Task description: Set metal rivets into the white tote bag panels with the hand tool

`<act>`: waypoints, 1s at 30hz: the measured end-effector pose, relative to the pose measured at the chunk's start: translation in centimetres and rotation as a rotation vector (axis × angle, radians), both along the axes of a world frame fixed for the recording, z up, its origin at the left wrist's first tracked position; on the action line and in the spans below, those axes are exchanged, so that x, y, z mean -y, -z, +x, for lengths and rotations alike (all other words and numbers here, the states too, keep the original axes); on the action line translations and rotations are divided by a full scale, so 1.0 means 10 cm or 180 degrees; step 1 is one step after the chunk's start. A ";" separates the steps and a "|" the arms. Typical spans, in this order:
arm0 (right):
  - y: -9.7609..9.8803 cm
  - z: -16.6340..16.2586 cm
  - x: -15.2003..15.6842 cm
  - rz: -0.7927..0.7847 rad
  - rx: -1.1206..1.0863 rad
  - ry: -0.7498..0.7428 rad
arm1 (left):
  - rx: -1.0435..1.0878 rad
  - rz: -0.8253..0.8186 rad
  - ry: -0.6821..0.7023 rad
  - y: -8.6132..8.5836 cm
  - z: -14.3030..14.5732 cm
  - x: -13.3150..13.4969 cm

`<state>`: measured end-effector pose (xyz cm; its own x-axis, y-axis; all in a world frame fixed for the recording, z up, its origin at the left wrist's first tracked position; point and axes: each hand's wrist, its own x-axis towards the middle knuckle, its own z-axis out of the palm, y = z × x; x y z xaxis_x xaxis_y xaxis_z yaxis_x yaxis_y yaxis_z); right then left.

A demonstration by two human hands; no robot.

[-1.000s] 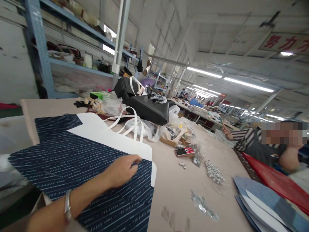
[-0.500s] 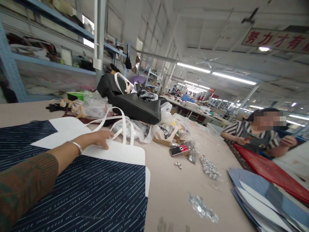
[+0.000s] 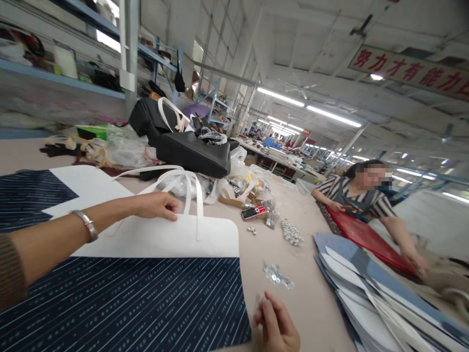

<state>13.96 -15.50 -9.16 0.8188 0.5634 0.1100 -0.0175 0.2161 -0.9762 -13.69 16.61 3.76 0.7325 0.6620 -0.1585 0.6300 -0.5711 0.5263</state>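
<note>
Since the earlier frame the left hand (image 3: pixel 156 205) has been carried from the dark striped panel (image 3: pixel 124 303) to the far edge of the white panel (image 3: pixel 161 237), where its loosely bent fingers are pressed flat beside the white strap loops (image 3: pixel 185 183), while the right hand (image 3: pixel 276 325) has been brought into view at the near edge, fingers curled and nothing seen in them. Both panels are laid flat on the beige table (image 3: pixel 311 293), their long axes running left to right; the white one is smooth with a rounded right corner, the dark one woven with fine pale stripes.

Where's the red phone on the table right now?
The red phone lies mid-table, just right of the white straps, beside the metal studs.
</note>
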 end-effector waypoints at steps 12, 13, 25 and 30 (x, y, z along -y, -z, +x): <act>-0.65 -0.07 0.78 -0.0502 0.0498 -0.0710 | 0.0470 -0.0642 0.0479 0.35 1.03 1.75; -0.64 -0.14 0.85 -0.0673 0.0597 -0.0870 | 0.0466 -0.0725 0.0504 0.39 1.10 1.83; -0.26 -0.48 1.18 -0.1335 0.1953 -0.1642 | -0.0750 -0.1549 0.0899 0.51 1.18 1.76; -0.33 -0.42 1.15 -0.1437 0.2075 -0.1933 | -0.0864 -0.2376 0.1110 0.53 1.06 1.78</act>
